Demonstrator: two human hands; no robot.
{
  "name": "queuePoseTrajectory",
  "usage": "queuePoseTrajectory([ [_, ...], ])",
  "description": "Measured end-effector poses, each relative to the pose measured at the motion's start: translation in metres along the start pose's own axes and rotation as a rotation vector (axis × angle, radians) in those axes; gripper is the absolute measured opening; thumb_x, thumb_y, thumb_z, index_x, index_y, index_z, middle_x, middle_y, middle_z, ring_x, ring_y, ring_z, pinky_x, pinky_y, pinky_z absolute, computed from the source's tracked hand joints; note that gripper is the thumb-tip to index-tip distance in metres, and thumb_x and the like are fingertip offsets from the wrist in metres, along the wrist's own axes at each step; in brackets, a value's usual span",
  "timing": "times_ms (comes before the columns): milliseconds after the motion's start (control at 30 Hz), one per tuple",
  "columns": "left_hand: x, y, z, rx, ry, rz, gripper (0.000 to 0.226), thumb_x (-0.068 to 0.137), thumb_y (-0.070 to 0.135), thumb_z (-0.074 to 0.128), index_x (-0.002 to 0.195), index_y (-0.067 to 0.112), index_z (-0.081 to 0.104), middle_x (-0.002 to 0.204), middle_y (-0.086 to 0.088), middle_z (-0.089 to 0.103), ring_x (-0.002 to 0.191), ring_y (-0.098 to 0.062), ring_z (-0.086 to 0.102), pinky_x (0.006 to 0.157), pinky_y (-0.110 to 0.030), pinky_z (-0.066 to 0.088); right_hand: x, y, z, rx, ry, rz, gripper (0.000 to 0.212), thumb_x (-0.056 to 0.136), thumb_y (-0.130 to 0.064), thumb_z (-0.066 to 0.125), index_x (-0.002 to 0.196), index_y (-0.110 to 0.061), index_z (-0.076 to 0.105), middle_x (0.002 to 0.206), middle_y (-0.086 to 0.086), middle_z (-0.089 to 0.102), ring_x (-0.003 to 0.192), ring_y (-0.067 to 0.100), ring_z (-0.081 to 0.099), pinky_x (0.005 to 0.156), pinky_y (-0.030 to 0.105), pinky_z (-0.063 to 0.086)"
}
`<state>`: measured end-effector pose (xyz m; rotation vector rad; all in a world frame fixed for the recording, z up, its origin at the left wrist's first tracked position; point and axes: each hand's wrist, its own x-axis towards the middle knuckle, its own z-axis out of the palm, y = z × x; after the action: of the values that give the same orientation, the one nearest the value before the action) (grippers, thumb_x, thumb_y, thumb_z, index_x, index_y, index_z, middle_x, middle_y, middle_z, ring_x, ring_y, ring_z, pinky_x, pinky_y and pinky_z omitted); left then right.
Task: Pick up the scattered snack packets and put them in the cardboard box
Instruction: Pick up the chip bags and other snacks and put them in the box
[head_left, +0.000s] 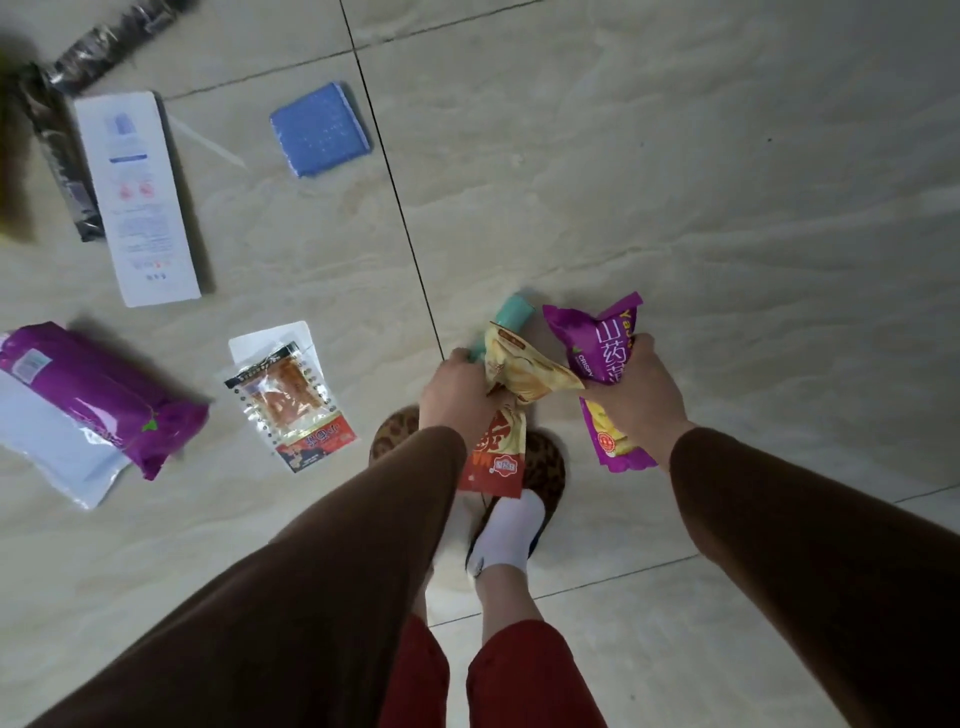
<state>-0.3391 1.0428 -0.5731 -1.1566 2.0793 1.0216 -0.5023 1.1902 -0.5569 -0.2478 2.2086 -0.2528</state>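
Observation:
My left hand (457, 389) grips a bunch of packets: a yellow chip packet (519, 371), a red and cream packet (496, 457) hanging below it, and a teal packet (511, 314) sticking out above. My right hand (634, 395) is closed around a purple crisp packet (595, 338) with white characters. On the tiled floor to the left lie a clear packet of orange snack strips (291, 400), a large purple packet (98, 395) and a blue square packet (319, 130). No cardboard box is in view.
A long white packet (137, 197) and two dark foil packets (62, 156) lie at the upper left. A white plastic bag (47, 441) lies under the large purple packet. My feet in leopard-print slippers (545, 467) stand below my hands.

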Motion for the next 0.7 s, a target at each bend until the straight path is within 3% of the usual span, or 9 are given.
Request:
queuePoseTrajectory([
  [233, -0.037, -0.061, -0.063, -0.147, 0.152, -0.077, 0.041, 0.094, 0.046, 0.062, 0.124, 0.02, 0.069, 0.12, -0.007, 0.06, 0.104, -0.029, 0.062, 0.087, -0.04, 0.054, -0.014, -0.101, 0.003, -0.066, -0.066, -0.168, 0.07, 0.075, -0.059, 0.076, 0.122, -0.028, 0.035, 0.107, -0.003, 0.063, 0.088, 0.022, 0.066, 0.077, 0.041, 0.058],
  [400, -0.051, -0.103, -0.116, -0.207, 0.245, -0.183, 0.043, 0.093, 0.052, 0.059, 0.128, 0.028, 0.067, 0.126, -0.003, 0.059, 0.114, -0.031, 0.057, 0.096, -0.042, 0.047, -0.001, -0.21, 0.023, -0.22, -0.052, -0.393, 0.088, 0.069, -0.056, 0.079, 0.137, -0.022, 0.034, 0.121, 0.004, 0.059, 0.108, 0.028, 0.061, 0.09, 0.048, 0.053],
  [567, -0.047, -0.141, -0.147, -0.396, 0.358, -0.25, 0.037, 0.093, 0.045, 0.066, 0.123, 0.025, 0.071, 0.115, -0.003, 0.058, 0.105, -0.026, 0.059, 0.089, -0.036, 0.048, 0.036, -0.317, 0.047, -0.468, -0.049, -0.592, 0.072, 0.073, -0.05, 0.079, 0.128, -0.014, 0.049, 0.123, 0.009, 0.058, 0.116, 0.032, 0.055, 0.095, 0.046, 0.045],
  [700, -0.029, -0.168, -0.157, -0.42, 0.436, -0.26, 0.034, 0.093, 0.044, 0.067, 0.121, 0.025, 0.072, 0.117, -0.004, 0.058, 0.105, -0.024, 0.059, 0.088, -0.031, 0.046, 0.074, -0.383, 0.067, -0.64, -0.068, -0.679, 0.078, 0.073, -0.052, 0.078, 0.134, -0.014, 0.049, 0.136, 0.01, 0.05, 0.129, 0.031, 0.045, 0.105, 0.046, 0.041],
])
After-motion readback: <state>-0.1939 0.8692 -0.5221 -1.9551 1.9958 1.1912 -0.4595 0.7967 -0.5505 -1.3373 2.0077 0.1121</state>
